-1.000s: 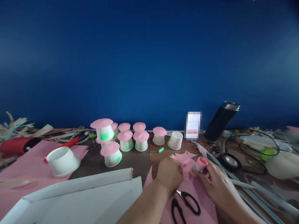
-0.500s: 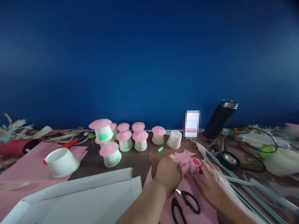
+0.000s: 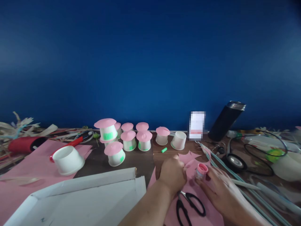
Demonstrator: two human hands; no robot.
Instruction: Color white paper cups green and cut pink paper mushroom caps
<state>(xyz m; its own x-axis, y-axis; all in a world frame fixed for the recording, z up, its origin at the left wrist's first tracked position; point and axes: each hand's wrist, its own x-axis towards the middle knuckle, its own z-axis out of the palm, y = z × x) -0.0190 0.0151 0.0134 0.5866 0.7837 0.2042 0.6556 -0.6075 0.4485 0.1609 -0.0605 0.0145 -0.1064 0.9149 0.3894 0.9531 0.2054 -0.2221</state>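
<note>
My left hand (image 3: 173, 173) is closed, fingers curled down over the pink paper (image 3: 209, 216); whatever it may pinch is hidden. My right hand (image 3: 221, 186) is closed around the right side of a small open jar with a pink rim (image 3: 202, 169), which stands tilted a little on the paper. Black-handled scissors (image 3: 185, 199) lie between my forearms, their blades partly under my left hand. Behind the hands are jagged pink paper scraps (image 3: 189, 156).
Several white paper cups with pink paper tops (image 3: 114, 153) stand left of centre. A bare white cup (image 3: 178, 140), a green piece (image 3: 164, 150) and a dark flask (image 3: 227, 121) are at the back. A white box (image 3: 89, 197) lies front left; cables and strips crowd the right.
The view has turned slightly left, so everything sits further right in the picture. My hands keep nearly the same pose around the jar and over the paper.
</note>
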